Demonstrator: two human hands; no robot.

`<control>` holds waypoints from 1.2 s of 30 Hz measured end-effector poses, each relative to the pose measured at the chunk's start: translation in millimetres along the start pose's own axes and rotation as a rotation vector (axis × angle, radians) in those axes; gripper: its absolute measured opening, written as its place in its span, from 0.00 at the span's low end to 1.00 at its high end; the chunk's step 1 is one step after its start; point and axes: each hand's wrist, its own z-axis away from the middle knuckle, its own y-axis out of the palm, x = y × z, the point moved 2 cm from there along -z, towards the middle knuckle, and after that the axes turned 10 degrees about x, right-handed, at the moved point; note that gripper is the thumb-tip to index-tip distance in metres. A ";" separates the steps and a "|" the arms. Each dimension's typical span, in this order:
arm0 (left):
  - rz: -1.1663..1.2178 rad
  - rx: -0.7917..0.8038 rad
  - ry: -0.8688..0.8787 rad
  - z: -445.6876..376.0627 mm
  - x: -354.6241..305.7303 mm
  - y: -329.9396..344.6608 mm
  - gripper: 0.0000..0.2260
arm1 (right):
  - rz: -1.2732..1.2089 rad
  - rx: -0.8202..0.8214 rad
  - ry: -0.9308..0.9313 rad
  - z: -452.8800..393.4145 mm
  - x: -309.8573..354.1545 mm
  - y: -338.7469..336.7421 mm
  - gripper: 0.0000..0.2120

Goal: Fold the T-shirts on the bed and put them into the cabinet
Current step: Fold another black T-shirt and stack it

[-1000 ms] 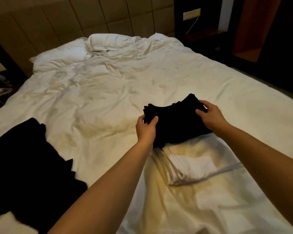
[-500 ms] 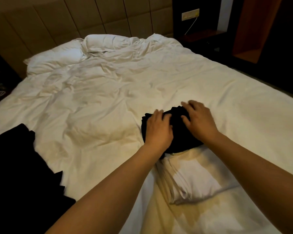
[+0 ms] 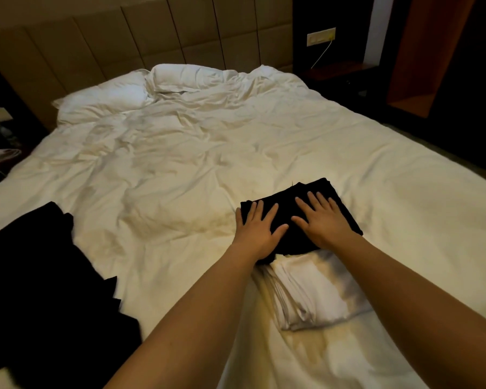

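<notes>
Right now your left hand and right hand both lie flat, fingers straight and spread, pressing down on the folded black shirt. Neither hand grips anything. The shirt sits on the bed, its near edge overlapping the far end of a folded white shirt just in front of you. Another black garment lies unfolded at your left, well apart from the stack.

Expect the black shirt to be light and limp, with no stiffness of its own: lift it by one corner and the folds will likely fall open. It looks matte, so it should not slide much on the cotton cover, but the layers can shift against each other. Judging by the shape, your best hold is along the two short sides, thumbs on top and fingers slid beneath, so all layers are pinched together. To carry both shirts at once, scoop under the white one instead.
</notes>
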 end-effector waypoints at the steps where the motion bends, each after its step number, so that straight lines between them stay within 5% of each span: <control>1: -0.016 -0.007 0.005 8.0 4.1 -0.6 0.30 | 0.009 -0.029 -0.006 6.9 4.0 -1.0 0.31; 13: -0.129 -0.036 -0.060 134.0 60.2 9.6 0.26 | -0.115 -0.021 -0.167 102.4 124.0 11.3 0.31; 19: -0.093 -0.037 -0.224 221.4 119.4 33.0 0.27 | 0.018 0.024 -0.353 148.9 210.2 26.8 0.47; 22: -0.078 -0.030 -0.317 267.8 150.8 46.8 0.27 | -0.001 0.074 -0.411 162.3 249.0 40.9 0.33; 26: 0.044 -0.103 -0.424 324.4 194.2 68.7 0.27 | -0.044 0.139 -0.475 185.8 297.9 57.2 0.32; 32: 0.508 -0.263 -0.511 371.7 232.2 115.5 0.28 | -0.601 0.300 -0.382 209.3 350.3 101.7 0.30; 36: 0.664 -0.467 -0.500 380.0 235.9 123.5 0.16 | -1.015 0.263 -0.199 213.2 370.7 123.6 0.20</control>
